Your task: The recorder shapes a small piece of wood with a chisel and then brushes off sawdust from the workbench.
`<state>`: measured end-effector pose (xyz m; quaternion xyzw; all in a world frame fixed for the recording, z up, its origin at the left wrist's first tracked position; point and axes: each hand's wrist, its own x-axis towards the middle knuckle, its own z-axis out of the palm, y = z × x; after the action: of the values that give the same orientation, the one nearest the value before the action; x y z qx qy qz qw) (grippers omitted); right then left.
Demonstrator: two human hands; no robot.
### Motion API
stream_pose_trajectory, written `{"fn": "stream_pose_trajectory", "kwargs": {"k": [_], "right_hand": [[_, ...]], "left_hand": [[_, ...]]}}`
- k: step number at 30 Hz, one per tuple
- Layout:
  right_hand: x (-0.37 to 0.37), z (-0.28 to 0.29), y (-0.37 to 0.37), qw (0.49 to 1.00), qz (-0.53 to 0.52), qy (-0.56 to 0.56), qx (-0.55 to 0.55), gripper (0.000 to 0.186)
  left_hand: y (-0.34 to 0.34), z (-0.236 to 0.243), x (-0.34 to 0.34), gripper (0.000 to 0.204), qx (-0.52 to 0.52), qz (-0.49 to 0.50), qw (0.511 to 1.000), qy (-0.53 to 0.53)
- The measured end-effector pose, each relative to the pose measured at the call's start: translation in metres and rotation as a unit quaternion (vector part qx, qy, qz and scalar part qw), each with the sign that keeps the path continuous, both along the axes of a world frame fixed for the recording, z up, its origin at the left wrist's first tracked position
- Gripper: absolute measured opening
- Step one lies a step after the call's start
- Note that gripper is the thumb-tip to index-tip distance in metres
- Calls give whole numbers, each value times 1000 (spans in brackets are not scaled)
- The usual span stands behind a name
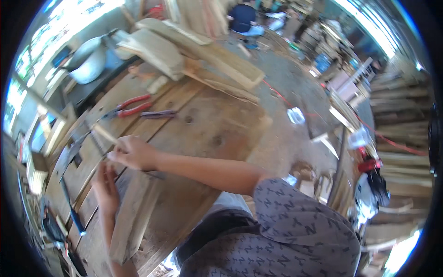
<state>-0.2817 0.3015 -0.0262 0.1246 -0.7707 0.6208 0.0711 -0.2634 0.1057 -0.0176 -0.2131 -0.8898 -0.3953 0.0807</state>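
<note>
R hand (134, 154): curled round pale wooden stick (105, 134), qty 1. L hand (106, 190): half-curled, grip unclear, nr wood block (135, 214). Red-handled pliers (134, 110) on counter (203, 122).

No labels, numbers or signs I can read on my feed. Only dark letter-like marks (295, 224) repeating across the grey shirt (277, 231), 5 o'clock from centre; wording unresolved.

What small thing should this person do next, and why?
Perhaps steady the wooden block with the left hand: the right hand holds a pale stick, while the left is close beside the block's upper end. Blur hides whether they touch.
</note>
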Motion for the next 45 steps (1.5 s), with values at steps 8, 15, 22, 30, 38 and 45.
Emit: {"fn": "stream_pose_trajectory", "kwargs": {"k": [8, 15, 22, 30, 38, 45], "right_hand": [[4, 14, -12, 985, 104, -115, -74, 26], [8, 17, -8, 973, 116, -183, -83, 20], [4, 12, -6, 978, 82, -186, -42, 19], [-3, -1, -4, 988, 79, 43, 128, 22], [6, 12, -25, 990, 30, 87, 107, 25], [7, 13, -17, 973, 99, 24, 207, 24]], "left_hand": [[-7, 2, 1, 10, 17, 4, 999, 49], [-4, 1, -3, 8, 117, -20, 993, 27], [-2, 2, -4, 26, 131, 10, 983, 125], [1, -2, -2, 55, 55, -25, 990, 129], [-1, 1, -6, 36, 188, -17, 982, 8], [-12, -14, -15, 38, 252, 25, 966, -61]]}}
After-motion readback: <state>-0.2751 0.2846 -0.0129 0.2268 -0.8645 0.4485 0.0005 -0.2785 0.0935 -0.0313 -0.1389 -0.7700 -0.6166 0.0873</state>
